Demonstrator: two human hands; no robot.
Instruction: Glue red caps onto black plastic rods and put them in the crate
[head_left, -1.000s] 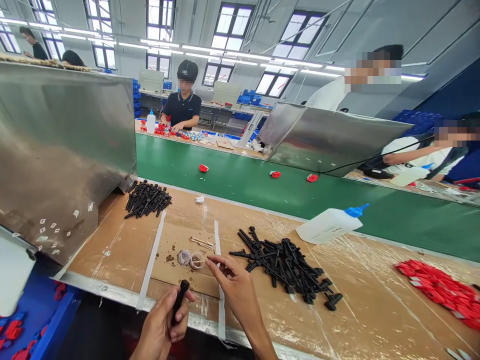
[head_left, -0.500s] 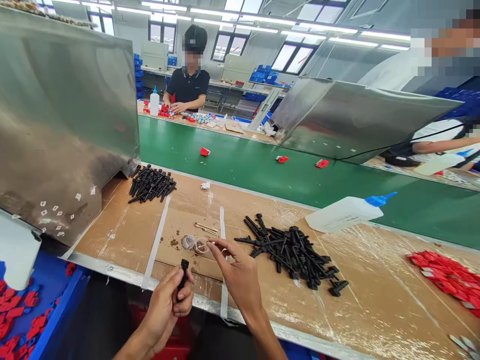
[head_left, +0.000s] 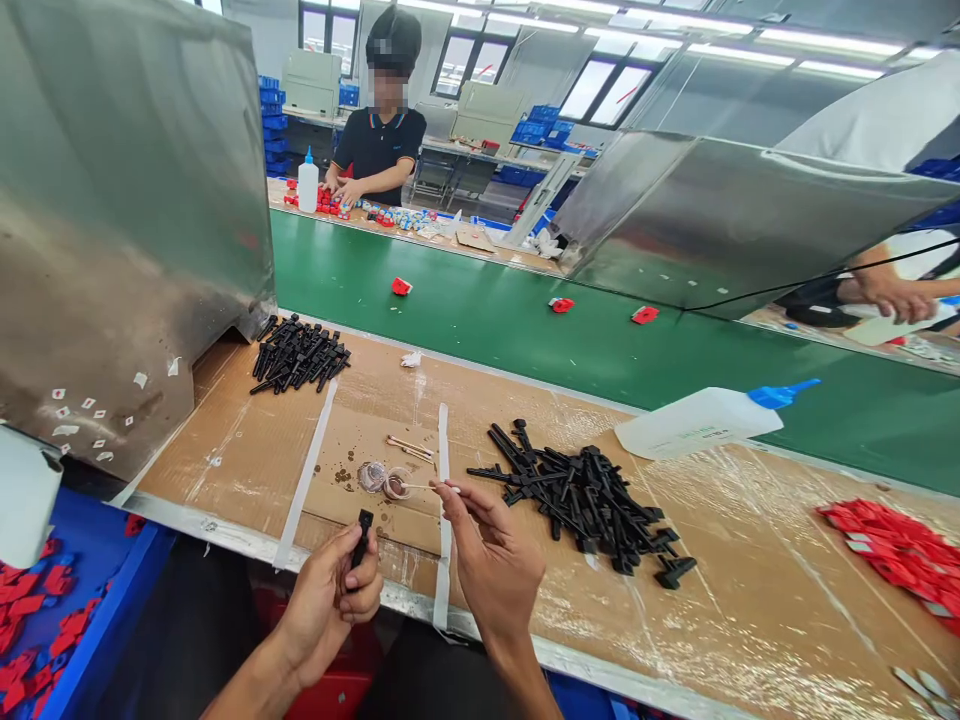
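The left hand (head_left: pixel 335 578), over the near table edge, grips a slender black plastic part (head_left: pixel 364 535) between thumb and curled fingers, its head upward, probably to leave that end exposed. The right hand (head_left: pixel 496 555) pinches a thin, pale stick (head_left: pixel 418 487) near its right end, apparently giving the left end reach into the small, round, translucent pot (head_left: pixel 395 486); contact inside is too small to tell. A heap of black plastic pieces (head_left: pixel 589 505) lies right, likely for easy reach.
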